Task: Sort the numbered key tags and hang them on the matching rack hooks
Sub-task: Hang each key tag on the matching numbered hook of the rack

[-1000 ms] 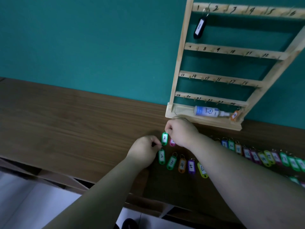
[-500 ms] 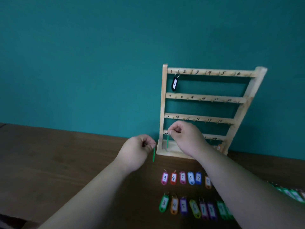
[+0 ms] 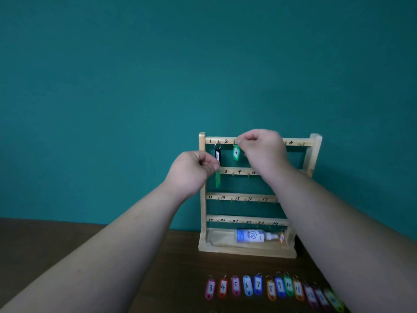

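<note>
The right hand [image 3: 261,152] is reaching up to the top rail of the wooden rack [image 3: 202,199]. Its fingers are curling in and pinching the ring of the green tag marked 2 [image 3: 236,153], just below the painted 2. That tag is hanging with its long axis vertical, ring end up and number facing out. Whether the ring is sitting on the hook, I cannot tell.

The left hand [image 3: 191,171] is pinching the ring of a second green tag [image 3: 217,180] in front of the second rail, at the rack's left side. This tag is dangling straight down and turning its edge to the camera, so its number is not showing.

Just above those fingers, the black tag [image 3: 217,156] marked 1 is hanging upright from the first hook.

On the desk [image 3: 45,233], a row of tags [image 3: 247,286] is lying flat in front of the rack, rings pointing toward it. The row is reading 3 upward from left to right, and the far right ones are blurring.

A bottle [image 3: 250,236] is lying on its side in the rack's bottom tray, nozzle pointing right toward an orange tag [image 3: 282,238].
</note>
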